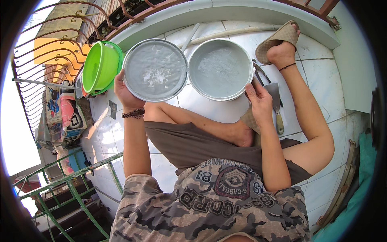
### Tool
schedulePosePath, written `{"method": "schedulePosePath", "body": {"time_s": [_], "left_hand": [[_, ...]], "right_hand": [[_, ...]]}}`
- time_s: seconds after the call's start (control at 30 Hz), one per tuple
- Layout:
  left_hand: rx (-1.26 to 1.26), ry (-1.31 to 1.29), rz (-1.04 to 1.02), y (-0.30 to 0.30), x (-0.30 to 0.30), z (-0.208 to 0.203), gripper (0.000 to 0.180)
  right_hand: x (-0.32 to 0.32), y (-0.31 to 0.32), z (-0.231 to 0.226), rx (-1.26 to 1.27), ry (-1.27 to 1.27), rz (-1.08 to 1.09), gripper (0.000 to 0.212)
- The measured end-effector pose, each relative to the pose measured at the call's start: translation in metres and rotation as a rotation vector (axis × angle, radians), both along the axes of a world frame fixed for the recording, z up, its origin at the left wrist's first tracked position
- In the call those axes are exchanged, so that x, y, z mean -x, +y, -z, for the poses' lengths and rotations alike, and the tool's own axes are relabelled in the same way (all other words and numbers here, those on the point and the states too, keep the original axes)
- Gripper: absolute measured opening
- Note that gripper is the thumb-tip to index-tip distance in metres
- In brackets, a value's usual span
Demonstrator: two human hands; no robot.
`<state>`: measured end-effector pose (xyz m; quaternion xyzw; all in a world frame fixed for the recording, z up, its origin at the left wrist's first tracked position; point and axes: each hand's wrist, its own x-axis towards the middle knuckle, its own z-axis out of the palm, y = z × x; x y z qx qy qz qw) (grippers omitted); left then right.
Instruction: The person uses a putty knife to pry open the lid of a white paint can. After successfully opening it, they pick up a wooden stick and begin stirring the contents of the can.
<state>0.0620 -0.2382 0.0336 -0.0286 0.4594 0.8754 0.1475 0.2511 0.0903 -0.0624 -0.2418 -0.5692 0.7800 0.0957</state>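
Fingers of the left hand [127,94] wrap a round grey metal pan's [155,68] edge, probably steadying it; those of the right hand [261,101], bunched, touch a round silver-rimmed metal pot [219,68] beside it; whether they pinch, one cannot tell.

White floor tiles [325,82], sunlit at left, meet a pale wall [356,64] and low curb [229,13] beside brown metal railings [141,14].

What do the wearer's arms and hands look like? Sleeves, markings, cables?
Left grip: bare hand, no glove, dark braided bracelet at the wrist. Right grip: bare hand, no glove, nothing on the wrist in view. Forearms uncovered; short camouflage sleeves in grey, brown and black. No cables visible.
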Motion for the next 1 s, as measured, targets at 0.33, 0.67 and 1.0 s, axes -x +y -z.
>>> {"method": "schedulePosePath", "body": {"time_s": [0.33, 0.67, 1.0], "left_hand": [[-0.469, -0.117, -0.071, 0.003, -0.035, 0.062, 0.056], [-0.825, -0.141, -0.171, 0.045, -0.056, 0.066, 0.068], [-1.045, 0.083, -0.038, 0.055, -0.047, 0.062, 0.072]], "right_hand": [[-0.018, 0.021, -0.012, -0.037, -0.194, 0.016, 0.058], [-0.052, 0.023, -0.060, -0.400, -0.089, 0.225, 0.048], [-0.071, 0.003, -0.063, -0.317, -0.098, -0.021, 0.038]]}}
